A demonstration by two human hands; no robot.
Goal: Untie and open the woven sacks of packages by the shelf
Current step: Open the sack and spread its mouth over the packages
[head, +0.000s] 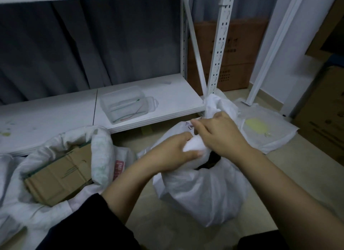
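Note:
A white woven sack (202, 192) stands on the floor in front of me, its neck bunched at the top. My left hand (173, 153) grips the gathered white neck from the left, thumb across the fabric. My right hand (219, 134) curls over the same bunch from the right, its fingers on the cloth near the knot. Loose sack cloth (219, 104) rises behind my right hand toward the shelf post. To the left lies a second woven sack (46, 175), its mouth rolled open around a cardboard box (59, 175).
A white metal shelf (167, 99) stands behind the sacks, with a clear plastic container (126, 104) on its low board. A flat white bag with a yellow patch (260, 128) lies at right. Brown cartons (234, 54) stand behind the shelf and at far right.

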